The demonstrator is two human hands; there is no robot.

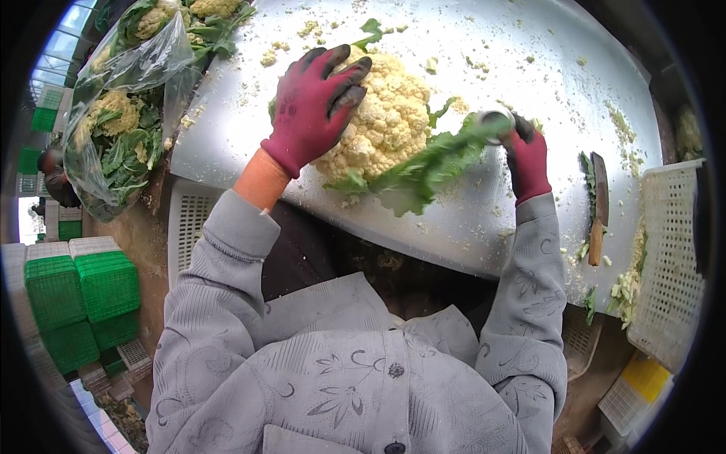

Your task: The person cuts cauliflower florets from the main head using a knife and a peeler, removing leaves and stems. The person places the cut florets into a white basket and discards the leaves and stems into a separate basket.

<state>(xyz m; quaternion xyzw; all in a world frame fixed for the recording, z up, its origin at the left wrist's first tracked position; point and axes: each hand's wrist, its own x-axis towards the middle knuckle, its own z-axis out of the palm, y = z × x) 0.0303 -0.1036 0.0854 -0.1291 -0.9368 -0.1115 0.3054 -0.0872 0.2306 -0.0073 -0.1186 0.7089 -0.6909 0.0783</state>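
A large pale-yellow cauliflower head (391,113) rests on the metal tabletop with green leaves around its base. My left hand (312,108), in a red glove with dark fingertips, grips its left side, the fingers spread over the curds. To the right, my right hand (527,153), gloved alike, is closed around a short round metal tool (497,126) whose exact kind I cannot tell. A long green leaf (434,173), partly blurred, stretches from the cauliflower's lower edge to that tool. Whether my right fingers also pinch the leaf is hidden.
Crumbs litter the metal table (238,136). A wooden-handled knife (598,210) lies at the right, near a white perforated crate (666,255). Clear plastic bags of cauliflower (116,122) stand at the left edge. Green crates (108,278) are stacked on the floor; a person (57,176) is beyond.
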